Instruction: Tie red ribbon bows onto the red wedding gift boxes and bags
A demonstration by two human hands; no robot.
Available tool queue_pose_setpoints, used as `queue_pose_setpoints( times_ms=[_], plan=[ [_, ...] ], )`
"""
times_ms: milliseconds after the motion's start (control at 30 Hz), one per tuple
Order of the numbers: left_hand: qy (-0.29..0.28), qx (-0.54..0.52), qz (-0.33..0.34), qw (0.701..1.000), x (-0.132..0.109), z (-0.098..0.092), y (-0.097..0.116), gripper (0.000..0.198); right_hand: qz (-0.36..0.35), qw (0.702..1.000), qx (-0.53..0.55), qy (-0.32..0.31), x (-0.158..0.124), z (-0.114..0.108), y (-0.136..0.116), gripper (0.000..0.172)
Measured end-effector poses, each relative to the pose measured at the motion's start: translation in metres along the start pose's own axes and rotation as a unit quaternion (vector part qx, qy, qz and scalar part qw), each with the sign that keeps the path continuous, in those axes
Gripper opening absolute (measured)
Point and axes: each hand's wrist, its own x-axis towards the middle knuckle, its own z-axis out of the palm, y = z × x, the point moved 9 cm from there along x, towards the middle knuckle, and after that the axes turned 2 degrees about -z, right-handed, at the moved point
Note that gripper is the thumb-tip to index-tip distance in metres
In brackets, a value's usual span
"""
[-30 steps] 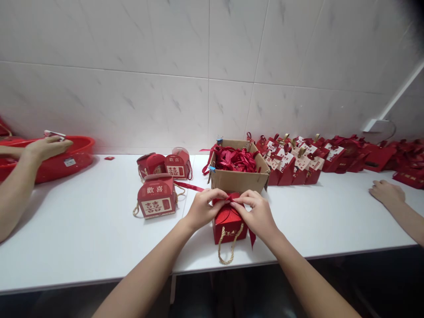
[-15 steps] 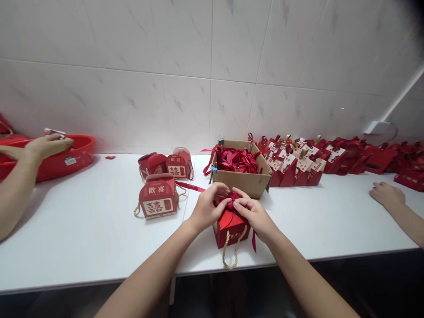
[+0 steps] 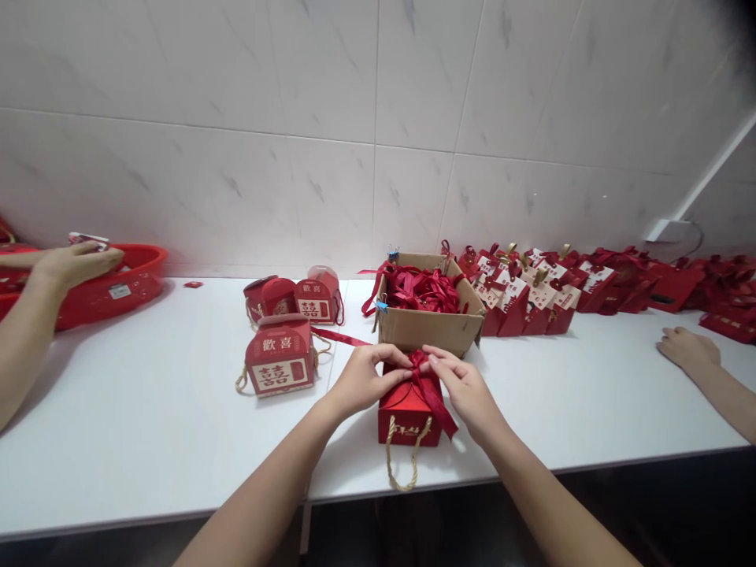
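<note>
A small red gift box [image 3: 407, 409] with gold lettering stands in front of me near the table's front edge, its gold rope handle [image 3: 403, 482] hanging forward. On its top sits a dark red ribbon [image 3: 435, 405], gathered into a knot, with one tail draped over the right side. From the left, my left hand [image 3: 369, 378] pinches the ribbon at the knot. Across from it, my right hand [image 3: 464, 386] has thumb and forefinger closed on the ribbon's right side. The fingertips partly hide the knot.
Behind the gift box is a cardboard box [image 3: 431, 329] of red ribbons. Red and white boxes [image 3: 280, 362] stand left. Red gift bags [image 3: 531, 307] line the back right. A person's hand [image 3: 76, 264] is over a red basin [image 3: 142, 279]; another person's hand [image 3: 691, 346] rests right.
The gift box has turned, so its lettered side faces me more squarely. The ribbon tail now lies across its top right. My hands have drawn slightly apart at the knot.
</note>
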Motion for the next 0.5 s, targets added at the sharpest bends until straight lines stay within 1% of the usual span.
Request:
queue_pose_setpoints(
  times_ms=[67,100,133,200,267,300,367,433,500],
  plan=[
    [-0.031,-0.015,0.001,0.999,0.0,0.002,0.001,0.008,-0.03,0.999,-0.033,0.03,0.004,-0.011,-0.003,0.021],
    [-0.046,-0.019,0.004,0.999,-0.001,0.003,0.003,0.008,-0.051,0.997,-0.049,0.03,0.006,-0.014,-0.005,0.021],
    [-0.057,-0.021,0.008,0.998,-0.001,0.003,0.005,0.009,-0.073,0.995,-0.059,0.012,0.008,-0.013,-0.009,0.027],
    [-0.066,-0.018,0.013,0.998,-0.002,0.004,0.008,0.008,-0.111,0.99,-0.057,-0.062,0.012,-0.004,-0.015,0.042],
    [-0.067,-0.017,0.011,0.998,-0.002,0.004,0.009,0.008,-0.14,0.98,-0.06,-0.131,0.013,0.005,-0.021,0.046],
    [-0.067,-0.02,0.01,0.998,-0.002,0.004,0.009,0.008,-0.152,0.975,-0.072,-0.145,0.013,0.007,-0.024,0.044],
    [-0.067,-0.023,0.009,0.997,-0.002,0.004,0.009,0.007,-0.189,0.963,-0.126,-0.145,0.014,0.006,-0.032,0.036],
    [-0.063,-0.016,0.007,0.998,-0.001,0.005,0.009,0.006,-0.236,0.943,-0.194,-0.131,0.013,0.005,-0.043,0.027],
    [-0.059,-0.003,-0.001,0.998,0.0,0.005,0.008,0.007,-0.275,0.922,-0.245,-0.117,0.01,0.004,-0.053,0.023]
  ],
)
